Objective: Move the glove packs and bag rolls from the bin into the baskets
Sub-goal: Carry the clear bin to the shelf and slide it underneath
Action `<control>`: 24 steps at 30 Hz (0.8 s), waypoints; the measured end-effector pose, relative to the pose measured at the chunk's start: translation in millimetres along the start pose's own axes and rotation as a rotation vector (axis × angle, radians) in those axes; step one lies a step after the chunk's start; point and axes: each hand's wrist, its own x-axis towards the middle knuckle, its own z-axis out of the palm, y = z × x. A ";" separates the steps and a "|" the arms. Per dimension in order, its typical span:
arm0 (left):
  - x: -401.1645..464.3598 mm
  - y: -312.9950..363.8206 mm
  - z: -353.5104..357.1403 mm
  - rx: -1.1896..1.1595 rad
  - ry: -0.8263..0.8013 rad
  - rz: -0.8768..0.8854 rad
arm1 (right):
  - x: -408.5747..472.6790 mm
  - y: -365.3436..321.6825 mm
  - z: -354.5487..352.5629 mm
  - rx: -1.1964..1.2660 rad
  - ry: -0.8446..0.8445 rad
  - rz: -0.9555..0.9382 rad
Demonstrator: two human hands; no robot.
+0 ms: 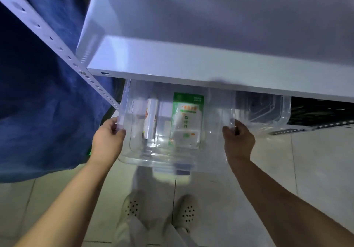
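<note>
Here, under the white shelf [220,64], we held the clear bin [172,156], likely light but slick and best gripped by its rims, left hand [108,139] and right hand [238,141] clamped on opposite sides, glove pack [186,120] and bag roll [150,120] lying inside.

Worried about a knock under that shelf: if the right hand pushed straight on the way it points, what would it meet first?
The right hand already grips the clear bin wall. Beyond it, probably the second clear container under the white shelf; depth is unclear.

The bin [172,156] was clear, the glove pack [186,118] green and white, the shelf [210,36] white, the cloth [38,93] blue, the shoes [134,205] cream with black dots.
</note>
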 end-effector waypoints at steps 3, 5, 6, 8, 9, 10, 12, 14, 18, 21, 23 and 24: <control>-1.9 -9.4 4.4 -0.084 0.029 -0.013 | 18.2 -7.2 12.3 -0.007 0.033 -0.080; -3.7 -12.3 8.7 -0.162 0.050 -0.047 | 32.1 -14.5 19.9 -0.034 0.038 -0.113; -4.4 -12.4 11.2 -0.204 0.062 -0.070 | 38.9 -17.8 23.8 -0.061 0.028 -0.099; -5.4 -9.5 16.9 -0.296 0.076 -0.122 | 48.0 -23.0 28.4 -0.118 -0.004 -0.067; -5.4 -7.3 19.2 -0.342 0.076 -0.148 | 48.5 -24.3 28.4 -0.142 -0.020 -0.069; -5.3 -5.2 20.8 -0.382 0.077 -0.176 | 46.0 -25.1 26.5 -0.168 -0.020 -0.083; -5.0 -2.1 22.0 -0.428 0.080 -0.233 | 35.2 -25.2 15.8 -0.216 0.040 -0.164; -7.4 1.4 23.1 -0.432 0.068 -0.262 | 20.3 -25.4 -5.1 -0.181 0.140 -0.278; -14.7 5.2 26.5 -0.391 0.037 -0.237 | 8.4 -21.0 -55.0 -0.006 0.417 -0.371; -16.3 6.0 26.9 -0.368 0.031 -0.201 | 29.5 -18.7 -71.0 0.072 0.443 -0.101; -16.5 5.5 26.9 -0.389 0.022 -0.197 | 46.9 -11.2 -71.3 0.021 0.293 -0.008; -16.4 4.8 26.7 -0.407 0.014 -0.200 | 51.1 -10.6 -68.4 0.062 0.216 0.009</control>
